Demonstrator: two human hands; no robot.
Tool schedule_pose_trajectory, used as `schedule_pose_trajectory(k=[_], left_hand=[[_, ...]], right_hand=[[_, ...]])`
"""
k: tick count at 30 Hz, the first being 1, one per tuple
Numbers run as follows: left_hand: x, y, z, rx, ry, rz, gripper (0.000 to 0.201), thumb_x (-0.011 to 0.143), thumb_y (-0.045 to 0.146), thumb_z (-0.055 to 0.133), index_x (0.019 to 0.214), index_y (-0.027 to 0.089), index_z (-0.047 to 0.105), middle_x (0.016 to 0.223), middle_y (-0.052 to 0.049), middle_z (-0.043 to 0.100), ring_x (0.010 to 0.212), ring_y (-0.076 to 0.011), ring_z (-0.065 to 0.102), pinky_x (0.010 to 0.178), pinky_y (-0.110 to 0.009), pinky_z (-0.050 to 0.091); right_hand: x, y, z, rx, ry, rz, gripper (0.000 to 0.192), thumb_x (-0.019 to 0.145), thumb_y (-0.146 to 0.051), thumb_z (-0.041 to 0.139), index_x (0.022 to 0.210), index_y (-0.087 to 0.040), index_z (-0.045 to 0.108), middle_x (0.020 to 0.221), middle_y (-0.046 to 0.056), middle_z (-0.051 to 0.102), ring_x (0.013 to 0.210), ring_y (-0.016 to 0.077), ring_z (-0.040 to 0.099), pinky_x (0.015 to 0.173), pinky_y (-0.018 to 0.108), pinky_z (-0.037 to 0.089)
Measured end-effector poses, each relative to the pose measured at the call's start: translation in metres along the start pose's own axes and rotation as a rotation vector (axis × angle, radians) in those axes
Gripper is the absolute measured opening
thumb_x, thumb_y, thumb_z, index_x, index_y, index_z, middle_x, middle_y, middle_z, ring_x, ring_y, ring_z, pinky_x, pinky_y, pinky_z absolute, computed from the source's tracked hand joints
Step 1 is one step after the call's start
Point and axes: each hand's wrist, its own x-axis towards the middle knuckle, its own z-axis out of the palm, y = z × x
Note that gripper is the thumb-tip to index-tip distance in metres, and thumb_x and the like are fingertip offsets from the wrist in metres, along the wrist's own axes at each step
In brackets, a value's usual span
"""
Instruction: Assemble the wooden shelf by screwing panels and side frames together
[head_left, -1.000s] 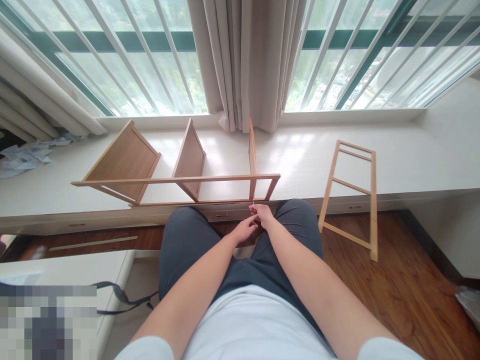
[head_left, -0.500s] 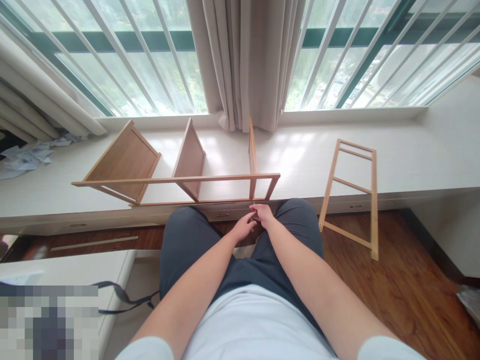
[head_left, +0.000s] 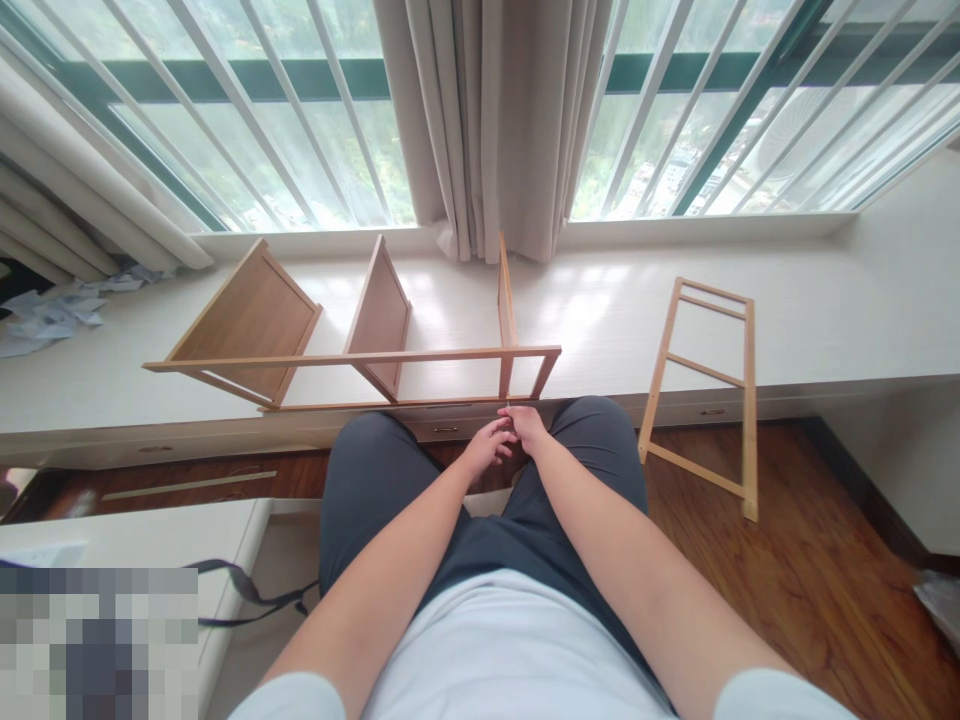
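Observation:
My right hand (head_left: 528,428) is closed in a pinch above my lap, just below the near end of the wooden shelf frame (head_left: 442,356). A small thin light-coloured piece sticks up from its fingertips, too small to name. Close beside it on the left, my left hand (head_left: 489,447) has its fingers apart, with nothing visible in them. The shelf frame lies on its side on the white window ledge, with several slatless brown panels standing up from its rails. To the right, a separate wooden side frame (head_left: 705,370) leans against the ledge, its feet on the floor.
The white ledge (head_left: 600,290) runs under barred windows, with a beige curtain (head_left: 487,120) hanging in the middle. Crumpled papers (head_left: 52,315) lie at its far left. A white table (head_left: 217,530) with a black strap (head_left: 247,590) stands at my left.
My left hand has drawn slightly away from the right one and its fingers have spread. The right hand and the wooden frames stay where they were.

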Motion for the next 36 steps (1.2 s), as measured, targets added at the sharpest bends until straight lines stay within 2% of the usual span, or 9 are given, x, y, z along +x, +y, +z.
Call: schedule_pose_trajectory(k=[8, 13, 17, 22, 36], left_hand=[[-0.003, 0.002, -0.003, -0.241, -0.069, -0.036, 0.057, 0.084, 0.034, 0.062, 0.139, 0.025, 0.049, 0.12, -0.01, 0.066, 0.072, -0.01, 0.064, 0.055, -0.018, 0.041], [-0.004, 0.004, -0.003, -0.352, -0.112, -0.027, 0.051, 0.086, 0.036, 0.061, 0.135, 0.024, 0.05, 0.128, -0.01, 0.062, 0.077, -0.0111, 0.065, 0.058, -0.02, 0.044], [-0.006, 0.006, -0.003, -0.353, -0.1, -0.039, 0.05, 0.085, 0.035, 0.061, 0.134, 0.025, 0.05, 0.132, -0.01, 0.059, 0.079, -0.0112, 0.065, 0.059, -0.02, 0.045], [-0.005, 0.006, -0.002, -0.353, -0.071, -0.037, 0.049, 0.084, 0.034, 0.062, 0.132, 0.025, 0.053, 0.132, -0.009, 0.059, 0.078, -0.0107, 0.065, 0.057, -0.019, 0.044], [-0.002, 0.003, -0.004, -0.296, -0.049, -0.039, 0.054, 0.084, 0.033, 0.062, 0.136, 0.026, 0.052, 0.125, -0.009, 0.063, 0.074, -0.0102, 0.065, 0.053, -0.018, 0.042]], right_hand=[[0.001, 0.001, -0.001, -0.009, -0.03, -0.046, 0.016, 0.079, -0.017, 0.056, 0.078, -0.015, 0.071, 0.066, 0.002, 0.065, 0.059, 0.0132, 0.058, 0.052, 0.022, 0.045], [0.004, 0.004, -0.003, -0.082, 0.032, -0.119, 0.011, 0.079, -0.023, 0.061, 0.072, -0.017, 0.067, 0.061, 0.0, 0.062, 0.057, 0.0133, 0.056, 0.052, 0.023, 0.046], [0.008, 0.007, -0.007, -0.177, 0.102, -0.208, 0.015, 0.075, -0.027, 0.067, 0.064, -0.018, 0.061, 0.062, 0.0, 0.062, 0.058, 0.0136, 0.055, 0.054, 0.023, 0.044], [0.01, 0.007, -0.01, -0.312, 0.122, -0.279, 0.015, 0.075, -0.028, 0.067, 0.063, -0.018, 0.063, 0.061, 0.001, 0.063, 0.059, 0.0139, 0.055, 0.057, 0.024, 0.04], [0.007, 0.002, -0.011, -0.523, 0.127, -0.336, 0.017, 0.082, -0.028, 0.061, 0.07, -0.019, 0.067, 0.066, 0.002, 0.066, 0.066, 0.0154, 0.057, 0.065, 0.025, 0.038]])
